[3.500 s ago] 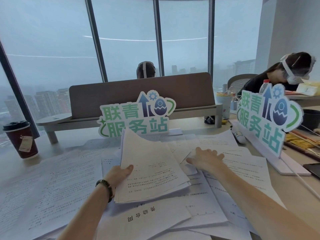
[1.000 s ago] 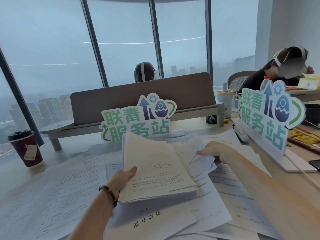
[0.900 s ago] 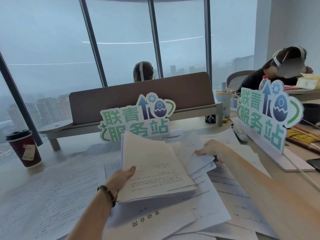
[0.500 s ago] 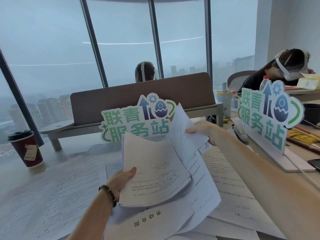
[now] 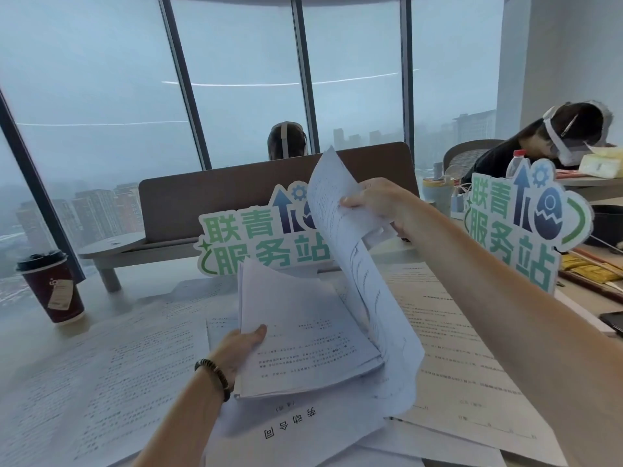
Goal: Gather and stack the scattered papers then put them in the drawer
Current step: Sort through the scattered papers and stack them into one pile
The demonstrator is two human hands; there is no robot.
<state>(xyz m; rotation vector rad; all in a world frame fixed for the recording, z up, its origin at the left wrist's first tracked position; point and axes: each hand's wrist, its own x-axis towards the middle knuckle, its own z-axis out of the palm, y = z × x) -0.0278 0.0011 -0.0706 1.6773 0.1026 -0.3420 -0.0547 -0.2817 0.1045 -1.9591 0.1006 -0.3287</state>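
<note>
Above the desk (image 5: 30, 338) your right hand (image 5: 381, 205) pinches a limp bundle of sheets (image 5: 354, 264), drooping in a curve; your left hand (image 5: 241, 347) grips the gathered stack (image 5: 303, 335) at its near corner, thumb on top. Light, floppy, slippery paper: hold edges firmly, support underneath. More loose papers (image 5: 455, 348) lie flat around.

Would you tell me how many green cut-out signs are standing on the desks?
2: one sign at the centre behind the held papers, the other sign at right.
</note>
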